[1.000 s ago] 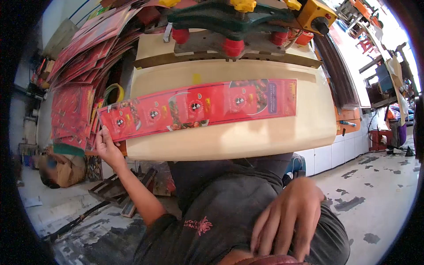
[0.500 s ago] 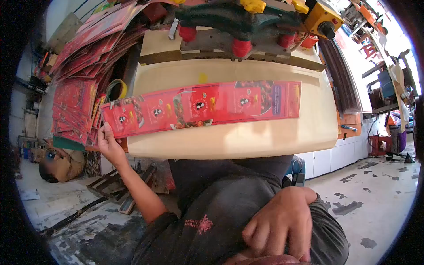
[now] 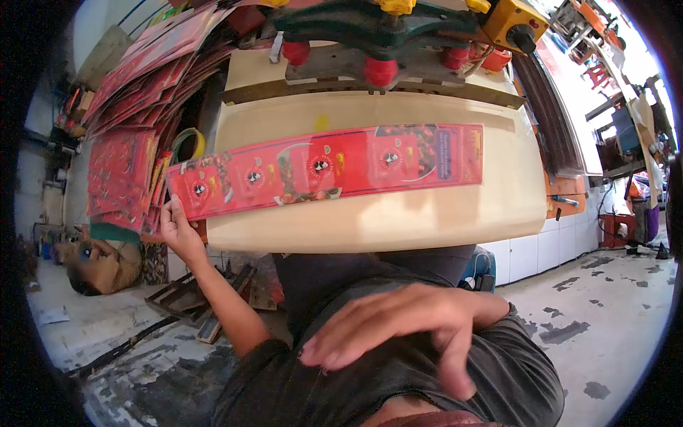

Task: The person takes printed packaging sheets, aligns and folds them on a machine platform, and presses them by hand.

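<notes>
A long red printed plastic strip (image 3: 348,165), with food pictures and round logos, lies slantwise over a cream-coloured work surface (image 3: 398,220). At its lower left corner my left hand (image 3: 178,229) grips the edge, thumb on top and the other fingers hidden beneath. My right hand (image 3: 398,327) is raised in front of my dark shirt, close to the camera. Its fingers are stretched out, the thumb stands apart, and nothing is in it.
Behind the strip stands a press with a dark green frame (image 3: 384,28) and a yellow control box (image 3: 514,25). Stacked red printed sheets (image 3: 153,78) and smaller red packets (image 3: 121,171) lie at left, beside a tape roll (image 3: 188,144). Another person (image 3: 110,265) is low at left.
My right hand has opened from a loosely curled shape and swung leftward across my chest. My left hand keeps its grip on the strip; the view has shifted slightly.
</notes>
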